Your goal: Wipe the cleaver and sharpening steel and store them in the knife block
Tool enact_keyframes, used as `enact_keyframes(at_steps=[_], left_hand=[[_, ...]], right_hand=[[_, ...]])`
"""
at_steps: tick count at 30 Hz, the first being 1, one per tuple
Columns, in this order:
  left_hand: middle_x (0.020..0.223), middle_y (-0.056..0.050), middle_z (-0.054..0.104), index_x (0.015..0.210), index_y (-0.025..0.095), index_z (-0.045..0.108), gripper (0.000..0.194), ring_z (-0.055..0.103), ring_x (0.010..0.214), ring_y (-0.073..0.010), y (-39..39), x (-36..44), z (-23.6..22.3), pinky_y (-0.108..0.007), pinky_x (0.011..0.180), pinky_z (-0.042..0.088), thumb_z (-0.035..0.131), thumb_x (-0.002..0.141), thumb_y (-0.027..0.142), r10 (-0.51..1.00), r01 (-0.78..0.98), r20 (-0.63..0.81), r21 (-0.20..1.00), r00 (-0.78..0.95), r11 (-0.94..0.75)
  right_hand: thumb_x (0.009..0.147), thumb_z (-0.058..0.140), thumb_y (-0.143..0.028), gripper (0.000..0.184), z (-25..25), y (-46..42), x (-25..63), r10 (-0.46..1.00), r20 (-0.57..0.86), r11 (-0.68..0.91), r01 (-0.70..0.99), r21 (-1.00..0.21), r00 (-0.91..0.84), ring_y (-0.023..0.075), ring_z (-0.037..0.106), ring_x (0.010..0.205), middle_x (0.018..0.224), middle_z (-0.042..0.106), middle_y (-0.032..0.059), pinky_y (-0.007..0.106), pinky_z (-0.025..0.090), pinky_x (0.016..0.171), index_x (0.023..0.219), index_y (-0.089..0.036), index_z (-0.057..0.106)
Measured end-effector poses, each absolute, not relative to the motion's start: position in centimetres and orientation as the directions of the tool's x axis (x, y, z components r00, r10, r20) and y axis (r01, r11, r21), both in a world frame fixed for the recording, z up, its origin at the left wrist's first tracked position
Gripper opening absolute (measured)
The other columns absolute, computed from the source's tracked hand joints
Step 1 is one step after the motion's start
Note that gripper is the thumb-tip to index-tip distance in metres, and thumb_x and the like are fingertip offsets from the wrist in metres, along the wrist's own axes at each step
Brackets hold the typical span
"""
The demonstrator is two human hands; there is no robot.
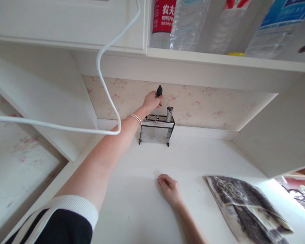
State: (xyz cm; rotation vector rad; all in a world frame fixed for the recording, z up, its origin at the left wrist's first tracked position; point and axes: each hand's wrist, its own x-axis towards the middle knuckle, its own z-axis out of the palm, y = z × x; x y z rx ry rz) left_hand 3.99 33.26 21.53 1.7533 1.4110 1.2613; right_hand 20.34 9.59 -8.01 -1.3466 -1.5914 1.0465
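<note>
My left hand [154,100] reaches to the back of the white surface [132,189], its fingers closed around the black handle of a tool [159,90]. A slim metal shaft runs down from that handle to a slot in the top of a black-framed rack [157,124] with clear sides. Upright in the rack's right end is another handle [169,114], dark and mottled grey. My right hand [169,190] rests on the surface in front of the rack, fingers loosely curled together, with nothing visible in them.
A patterned brown cloth [244,203] lies folded at the right. Overhead, a shelf [218,59] carries several plastic bottles [165,23]. A white cable [66,128] hangs across the left, in front of my left forearm. Flowered wallpaper [198,101] covers the back wall.
</note>
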Motion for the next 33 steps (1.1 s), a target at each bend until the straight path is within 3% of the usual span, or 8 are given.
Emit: enact_keyframes(at_steps=[7,14,19,24,27,30,33], left_hand=[[0.068,0.0,0.061,0.092,0.017,0.052,0.012,0.057,0.048,-0.0081,31.3,3.5,25.2,-0.019,0.048,0.044,0.049,0.093,0.028,0.858,0.363,0.506,0.786,0.09,-0.501],[0.065,0.001,0.058,0.089,0.016,0.051,0.013,0.059,0.049,-0.01,31.0,3.3,26.5,-0.021,0.051,0.046,0.05,0.093,0.029,0.849,0.355,0.525,0.785,0.051,-0.507],[0.065,0.002,0.057,0.094,0.018,0.051,0.012,0.06,0.051,-0.0108,30.1,3.9,27.7,-0.02,0.052,0.046,0.049,0.093,0.03,0.789,0.334,0.614,0.736,0.037,-0.589],[0.068,0.002,0.058,0.098,0.018,0.055,0.013,0.064,0.064,-0.0137,25.6,3.8,26.5,-0.023,0.066,0.048,0.054,0.09,0.028,0.653,0.506,0.748,0.521,0.117,-0.688],[0.07,0.001,0.059,0.098,0.018,0.058,0.015,0.065,0.075,-0.0162,21.9,2.4,24.1,-0.026,0.078,0.047,0.06,0.085,0.026,0.579,0.643,0.809,0.39,0.103,-0.66],[0.077,-0.001,0.065,0.102,0.019,0.06,0.02,0.065,0.072,-0.0148,18.3,-0.2,20.8,-0.025,0.075,0.047,0.061,0.083,0.026,0.486,0.735,0.873,0.301,0.045,-0.608],[0.079,-0.001,0.069,0.097,0.023,0.061,0.02,0.066,0.068,-0.014,14.9,-3.4,16.8,-0.023,0.067,0.048,0.066,0.078,0.026,0.267,0.818,0.957,0.061,0.115,-0.572]], right_hand=[[0.088,0.054,-0.044,0.03,-8.7,9.7,20.5,0.992,0.062,0.095,0.319,-0.943,-0.112,0.0205,0.065,0.075,0.084,0.073,0.0072,0.03,0.049,0.069,0.092,-0.019,0.07],[0.086,0.055,-0.043,0.028,-8.8,9.6,20.4,0.992,0.071,0.101,0.317,-0.943,-0.104,0.0196,0.065,0.073,0.08,0.072,0.0059,0.029,0.049,0.069,0.091,-0.019,0.07],[0.087,0.054,-0.043,0.029,-8.4,9.4,20.4,0.992,0.076,0.103,0.315,-0.944,-0.096,0.0204,0.066,0.075,0.082,0.073,0.0069,0.03,0.049,0.069,0.092,-0.019,0.07],[0.086,0.055,-0.041,0.027,-8.2,9.3,20.4,0.993,0.074,0.101,0.316,-0.943,-0.097,0.0195,0.065,0.072,0.08,0.072,0.0056,0.029,0.047,0.068,0.091,-0.019,0.07],[0.085,0.057,-0.041,0.025,-8.0,9.0,20.3,0.994,0.065,0.09,0.305,-0.948,-0.091,0.0204,0.064,0.074,0.081,0.072,0.0058,0.031,0.047,0.07,0.09,-0.02,0.07],[0.083,0.059,-0.042,0.025,-7.7,8.8,20.1,0.996,0.04,0.061,0.271,-0.961,-0.082,0.0222,0.065,0.076,0.083,0.072,0.0069,0.034,0.048,0.073,0.089,-0.02,0.07],[0.079,0.06,-0.042,0.026,-7.1,9.3,19.8,0.997,-0.013,0.002,0.195,-0.981,-0.075,0.0227,0.066,0.075,0.081,0.072,0.0072,0.036,0.051,0.072,0.09,-0.02,0.066]])
